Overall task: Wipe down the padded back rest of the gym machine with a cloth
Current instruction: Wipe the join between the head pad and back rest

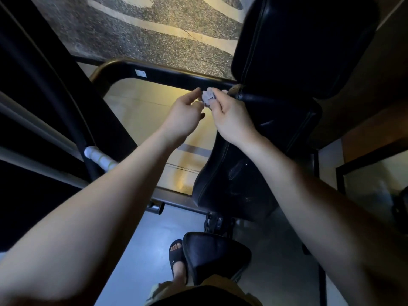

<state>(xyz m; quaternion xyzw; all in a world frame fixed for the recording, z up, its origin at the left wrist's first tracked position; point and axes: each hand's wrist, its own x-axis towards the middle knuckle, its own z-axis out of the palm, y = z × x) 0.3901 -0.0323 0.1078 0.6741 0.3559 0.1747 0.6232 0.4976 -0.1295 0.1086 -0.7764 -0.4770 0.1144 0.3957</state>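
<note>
Holding entry: one small crumpled pale cloth (207, 98), pinched by the fingertips of both hands, left hand (184, 117) and right hand (231, 120), at 12 o'clock of frame centre. Black padded back rest (278, 129): tilted, just beside the cloth at its 3 o'clock. Black seat pad (212, 255): 6 o'clock. Sandalled foot (176, 257): beside the seat pad, at its 9 o'clock.

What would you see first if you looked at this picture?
Right in the middle, the left hand and right hand pinch a small crumpled cloth between them. Just right of it stands the black padded back rest, and at the bottom there is a foot in a black sandal beside the seat pad.
</note>
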